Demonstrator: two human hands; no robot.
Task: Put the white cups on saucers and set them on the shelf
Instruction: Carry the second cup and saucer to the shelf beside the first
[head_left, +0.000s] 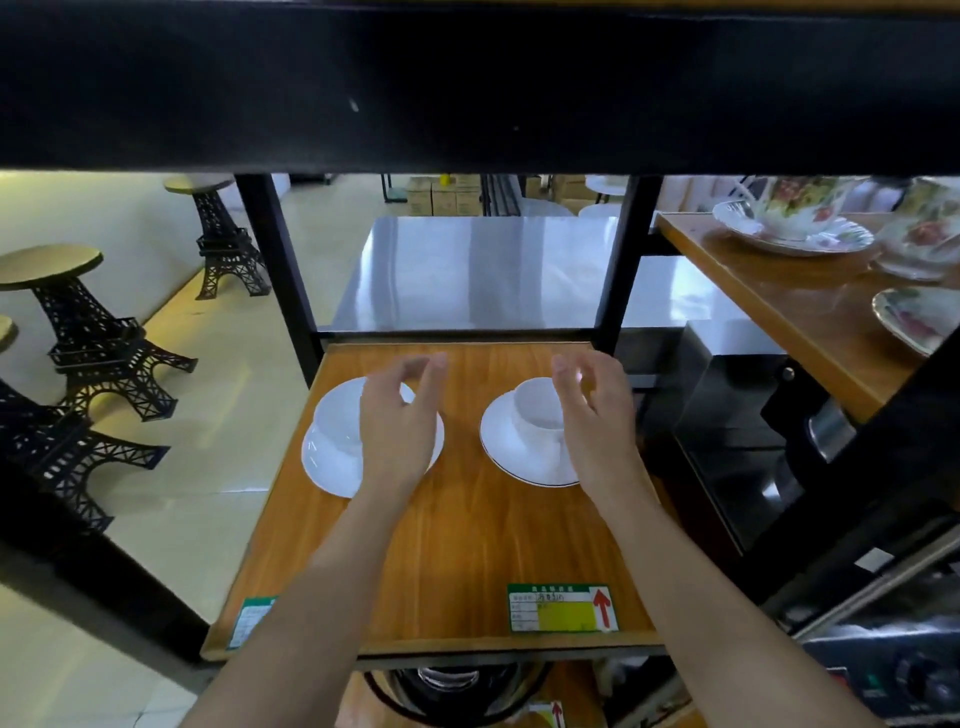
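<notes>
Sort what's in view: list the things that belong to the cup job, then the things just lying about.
Part of the job:
left round white cup on plain white saucer
right white cup on dark-rimmed white saucer
brown wooden shelf

Just lying about:
flowered china cup
black tower-shaped stool
green shelf label

Two cups on saucers, side by side on the shelf

Left cup and saucer near left edge; right cup and saucer toward right edge.
</notes>
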